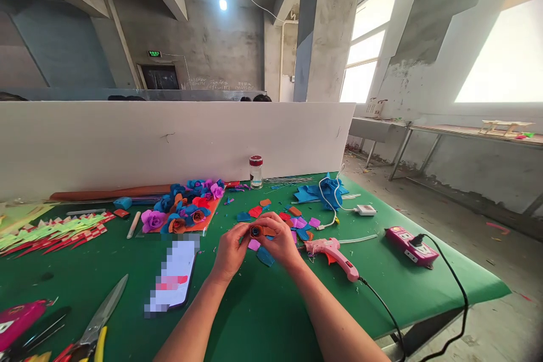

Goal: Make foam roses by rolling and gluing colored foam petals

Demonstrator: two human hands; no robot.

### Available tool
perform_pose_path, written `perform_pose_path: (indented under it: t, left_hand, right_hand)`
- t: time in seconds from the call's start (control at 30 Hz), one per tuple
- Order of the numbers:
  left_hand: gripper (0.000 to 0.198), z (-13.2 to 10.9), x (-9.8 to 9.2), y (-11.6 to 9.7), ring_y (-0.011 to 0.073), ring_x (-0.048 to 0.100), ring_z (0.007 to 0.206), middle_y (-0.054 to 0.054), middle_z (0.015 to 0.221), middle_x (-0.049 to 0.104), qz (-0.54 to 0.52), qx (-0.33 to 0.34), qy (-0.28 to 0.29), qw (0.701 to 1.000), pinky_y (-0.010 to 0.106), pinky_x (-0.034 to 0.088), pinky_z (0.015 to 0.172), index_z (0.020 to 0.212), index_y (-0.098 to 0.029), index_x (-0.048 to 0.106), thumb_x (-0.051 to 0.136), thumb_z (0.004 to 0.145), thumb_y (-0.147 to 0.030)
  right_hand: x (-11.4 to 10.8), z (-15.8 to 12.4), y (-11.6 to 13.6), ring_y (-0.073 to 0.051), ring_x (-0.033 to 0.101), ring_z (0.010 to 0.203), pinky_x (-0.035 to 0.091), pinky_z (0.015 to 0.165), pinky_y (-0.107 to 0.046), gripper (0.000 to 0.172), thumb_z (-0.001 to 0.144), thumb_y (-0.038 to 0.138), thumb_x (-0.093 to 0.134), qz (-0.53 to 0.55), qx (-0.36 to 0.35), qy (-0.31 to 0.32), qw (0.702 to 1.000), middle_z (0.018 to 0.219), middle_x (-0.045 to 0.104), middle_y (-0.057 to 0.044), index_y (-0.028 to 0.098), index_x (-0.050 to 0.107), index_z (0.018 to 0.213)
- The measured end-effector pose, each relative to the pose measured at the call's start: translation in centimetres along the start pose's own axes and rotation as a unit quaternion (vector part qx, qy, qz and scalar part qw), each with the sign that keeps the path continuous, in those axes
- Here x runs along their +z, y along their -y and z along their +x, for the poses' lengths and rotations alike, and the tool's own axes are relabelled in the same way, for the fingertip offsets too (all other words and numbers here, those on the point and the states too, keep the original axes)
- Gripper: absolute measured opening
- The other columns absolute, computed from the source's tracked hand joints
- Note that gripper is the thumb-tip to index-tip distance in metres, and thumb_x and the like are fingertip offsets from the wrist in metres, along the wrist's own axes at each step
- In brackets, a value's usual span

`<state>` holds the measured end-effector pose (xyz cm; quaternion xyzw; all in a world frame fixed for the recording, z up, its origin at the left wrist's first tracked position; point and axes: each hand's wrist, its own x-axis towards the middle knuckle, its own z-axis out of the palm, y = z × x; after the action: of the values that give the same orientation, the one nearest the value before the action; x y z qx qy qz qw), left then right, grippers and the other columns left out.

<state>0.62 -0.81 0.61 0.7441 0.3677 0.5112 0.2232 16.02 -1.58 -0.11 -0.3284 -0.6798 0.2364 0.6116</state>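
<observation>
A small half-formed paper flower [255, 231], orange-brown with a dark rolled middle, sits between my two hands above the green table [250, 305]. My left hand [231, 251] pinches its left side. From the other side my right hand [282, 240] grips it, with the fingers curled over the top. Cut paper petals [265, 257] in blue, red, purple and orange lie scattered behind and beneath the hands. Just right of my right hand rests a pink glue gun [333, 251], a glue stick poking out of its back.
Finished paper flowers [186, 206] are heaped at the back left. A phone [173, 271] and scissors [102, 311] lie to the left. A jar [255, 172] stands by the white partition [178, 141]. A pink power strip [411, 246] with a trailing cable sits at right.
</observation>
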Motion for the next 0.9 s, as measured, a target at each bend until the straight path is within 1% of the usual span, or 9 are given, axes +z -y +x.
perform_pose_path:
  t: [0.1,0.17,0.23,0.33,0.57,0.63,0.73,0.83,0.9]
  left_hand:
    - [0.017,-0.02,0.09,-0.17,0.0216,0.069,0.076,0.004,0.086,0.076,-0.023,-0.055,-0.014,0.998,0.029,0.051,0.071,0.094,-0.025,0.072,0.066,0.080,-0.033]
    - [0.013,-0.02,0.12,-0.27,0.0195,0.067,0.068,0.002,0.078,0.074,-0.029,-0.071,-0.021,0.997,0.027,0.049,0.067,0.087,-0.024,0.071,0.068,0.078,-0.033]
    - [0.008,-0.03,0.11,-0.31,0.0186,0.065,0.066,0.002,0.073,0.072,-0.027,-0.062,-0.022,0.997,0.026,0.049,0.067,0.078,-0.024,0.070,0.068,0.077,-0.032]
    - [0.005,-0.07,0.08,-0.18,0.0200,0.067,0.070,0.002,0.078,0.074,-0.039,-0.054,-0.018,0.998,0.027,0.050,0.072,0.077,-0.025,0.071,0.068,0.076,-0.028]
    - [0.009,-0.13,0.17,0.42,0.0208,0.066,0.072,0.003,0.079,0.075,-0.038,-0.066,-0.010,0.997,0.027,0.048,0.071,0.080,-0.027,0.074,0.070,0.073,-0.029]
    - [0.009,-0.10,0.18,0.39,0.0207,0.066,0.071,0.003,0.079,0.075,-0.043,-0.076,-0.012,0.996,0.026,0.048,0.071,0.079,-0.027,0.074,0.072,0.071,-0.030]
    - [0.007,-0.08,0.17,0.19,0.0213,0.067,0.071,0.003,0.078,0.075,-0.042,-0.084,-0.014,0.995,0.027,0.048,0.071,0.076,-0.026,0.073,0.074,0.070,-0.030]
    - [0.008,-0.08,0.25,0.13,0.0212,0.067,0.071,0.003,0.078,0.075,-0.040,-0.083,-0.010,0.996,0.027,0.048,0.072,0.077,-0.026,0.073,0.073,0.071,-0.031]
    - [0.011,-0.06,0.36,0.30,0.0208,0.067,0.072,0.003,0.078,0.075,-0.058,-0.095,-0.013,0.994,0.027,0.049,0.071,0.078,-0.025,0.073,0.074,0.072,-0.033]
  right_hand:
    - [0.07,-0.02,-0.04,-0.020,0.062,0.085,0.048,0.079,-0.032,0.014,0.084,0.036,0.069,-0.008,-0.002,-0.011,1.000,0.092,0.063,-0.006,0.024,0.074,0.087]
    - [0.07,-0.05,-0.12,-0.020,0.062,0.086,0.049,0.078,-0.032,0.013,0.084,0.035,0.069,-0.013,-0.006,-0.011,1.000,0.092,0.064,-0.006,0.023,0.074,0.088]
    - [0.05,-0.09,-0.19,-0.020,0.062,0.087,0.049,0.079,-0.032,0.014,0.083,0.032,0.070,-0.014,-0.011,-0.011,1.000,0.094,0.065,-0.006,0.024,0.073,0.094]
    - [0.04,-0.14,-0.20,-0.020,0.061,0.088,0.050,0.079,-0.032,0.025,0.079,0.029,0.073,-0.012,-0.012,-0.008,1.000,0.098,0.065,-0.006,0.026,0.072,0.104]
    - [0.17,-0.19,0.05,-0.020,0.061,0.087,0.049,0.073,-0.031,0.009,0.082,0.029,0.071,-0.009,0.004,0.001,1.000,0.090,0.064,-0.006,0.025,0.076,0.088]
    - [0.15,-0.19,0.09,-0.020,0.061,0.086,0.049,0.073,-0.031,0.011,0.082,0.030,0.071,-0.009,0.006,0.000,1.000,0.090,0.064,-0.006,0.025,0.076,0.089]
    - [0.07,-0.17,0.16,-0.020,0.061,0.086,0.049,0.076,-0.032,0.021,0.079,0.031,0.074,-0.009,-0.001,-0.004,1.000,0.094,0.065,-0.006,0.025,0.074,0.100]
    - [-0.05,-0.12,0.28,-0.020,0.061,0.085,0.048,0.076,-0.032,0.017,0.081,0.034,0.073,-0.014,0.000,-0.001,1.000,0.091,0.065,-0.006,0.024,0.074,0.094]
    - [-0.14,-0.07,0.31,-0.020,0.060,0.086,0.048,0.079,-0.032,0.021,0.080,0.038,0.073,-0.008,0.004,0.001,1.000,0.091,0.065,-0.005,0.024,0.073,0.096]
